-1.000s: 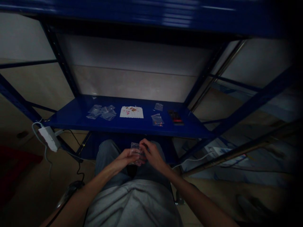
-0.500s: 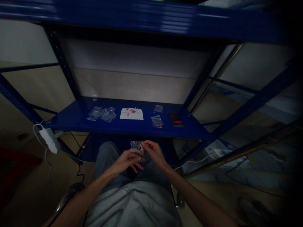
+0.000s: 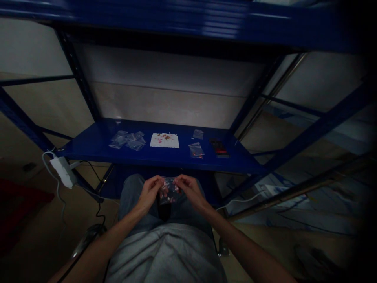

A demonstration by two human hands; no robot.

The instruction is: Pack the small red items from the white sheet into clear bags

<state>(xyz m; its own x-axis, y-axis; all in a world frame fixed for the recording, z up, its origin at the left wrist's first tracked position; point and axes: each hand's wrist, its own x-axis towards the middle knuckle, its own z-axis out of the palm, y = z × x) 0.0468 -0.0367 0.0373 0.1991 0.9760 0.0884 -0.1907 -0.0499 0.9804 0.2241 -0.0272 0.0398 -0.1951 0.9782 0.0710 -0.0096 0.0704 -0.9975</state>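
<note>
A small clear zip bag [image 3: 169, 192] hangs between my hands above my lap, with a few small pinkish pieces low inside it. My left hand [image 3: 151, 191] pinches its upper left corner, and my right hand [image 3: 190, 189] pinches the upper right. Beyond them on the blue shelf [image 3: 165, 157] lies a white sheet [image 3: 156, 144] bearing several small brown and pink pieces. Flat clear bags [image 3: 135, 141] are piled to its left. On its right lie a bag with small orange pieces [image 3: 196, 150] and another clear bag [image 3: 198, 134].
A dark and red flat object [image 3: 218, 148] lies near the shelf's right end. Blue uprights and an upper blue beam [image 3: 165, 23] frame the space. A white power strip [image 3: 62, 171] with cables hangs at the left post.
My left hand has moved up from beneath the bag to its top left corner and closed there. The bag now hangs stretched between both hands.
</note>
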